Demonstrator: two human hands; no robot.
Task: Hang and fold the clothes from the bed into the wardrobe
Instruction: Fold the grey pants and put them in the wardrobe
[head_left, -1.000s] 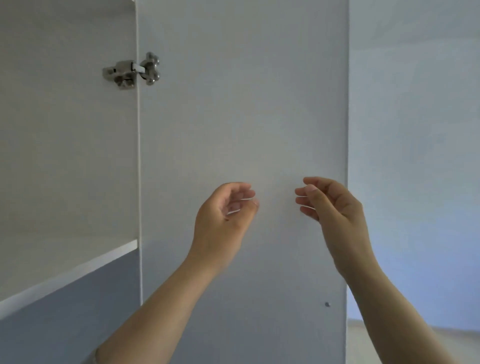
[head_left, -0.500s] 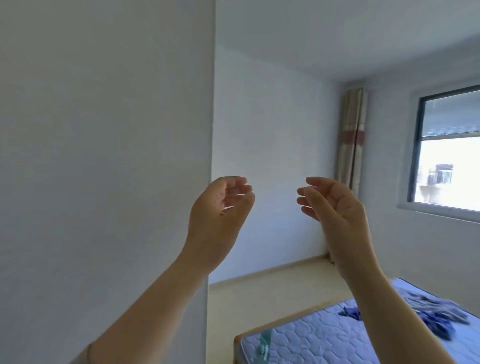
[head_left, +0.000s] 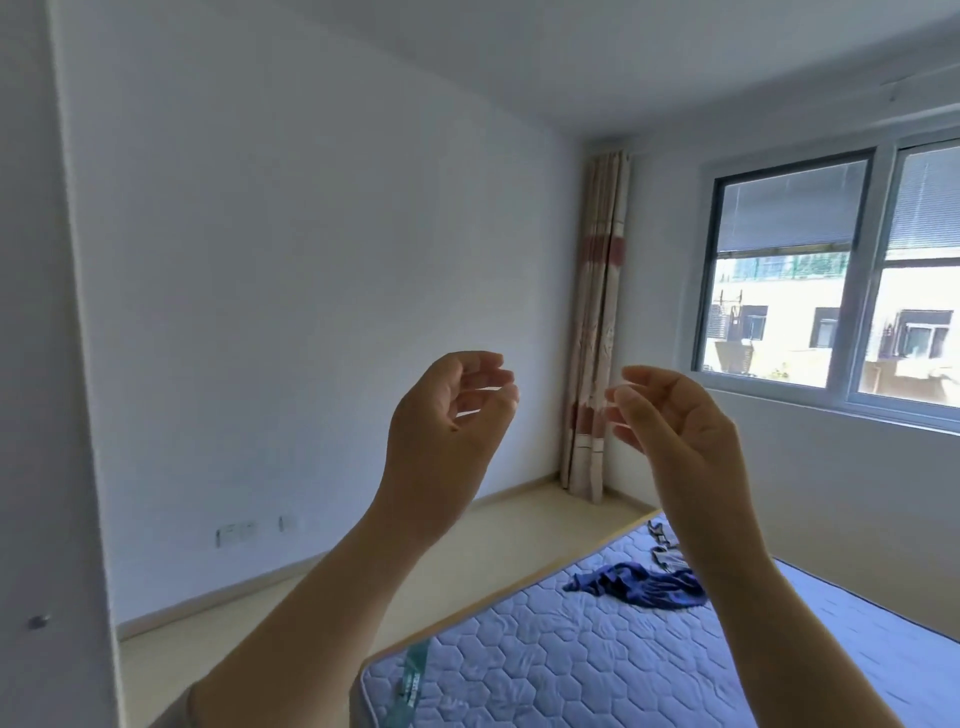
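Note:
My left hand (head_left: 447, 421) and my right hand (head_left: 675, 421) are raised in front of me at chest height, a small gap between them. Both have loosely curled fingers and hold nothing. Below and to the right lies the bed (head_left: 545, 660) with a bare quilted blue mattress. A crumpled dark blue garment (head_left: 634, 582) lies on it, and a grey piece of clothing (head_left: 665, 551) is just behind, partly hidden by my right forearm. The white wardrobe door (head_left: 47, 415) stands at the far left edge.
A pale floor (head_left: 467, 540) runs between the wall and the bed. A striped curtain (head_left: 597, 332) hangs in the far corner beside a large window (head_left: 831, 280). Wall sockets (head_left: 239, 532) sit low on the white wall.
The view has swung right from the wardrobe's inside and door to the room and bed. Both hands keep the same raised, loosely curled pose, holding nothing.

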